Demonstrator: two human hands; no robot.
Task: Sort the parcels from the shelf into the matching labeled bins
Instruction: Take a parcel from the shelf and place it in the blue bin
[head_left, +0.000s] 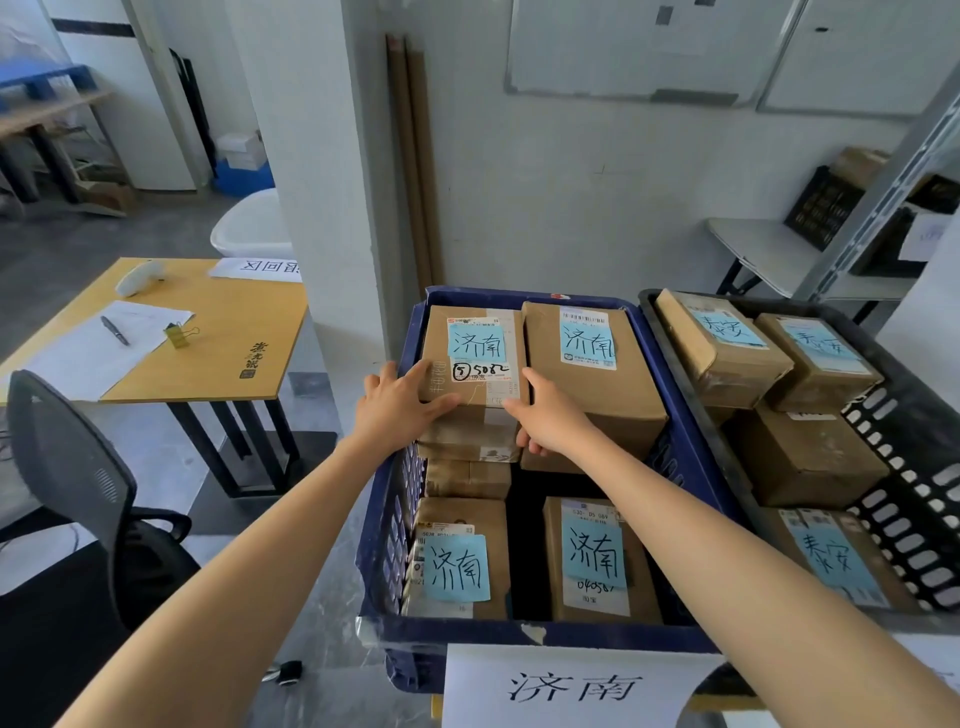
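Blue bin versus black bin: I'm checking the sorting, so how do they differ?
Parcels in the blue bin carry notes reading 济南; those in the black bin read 泰安. The left hand and right hand are on a parcel in the blue bin; neither touches the black bin. Both bins hold brown cardboard parcels.

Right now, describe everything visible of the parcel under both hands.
The parcel is a brown cardboard box, taped, with a white shipping label, a blue note handwritten 济南 and black marker digits. It lies flat atop a stack at the far left of the blue bin. The left hand rests flat on its top; the right hand grips its near right corner.
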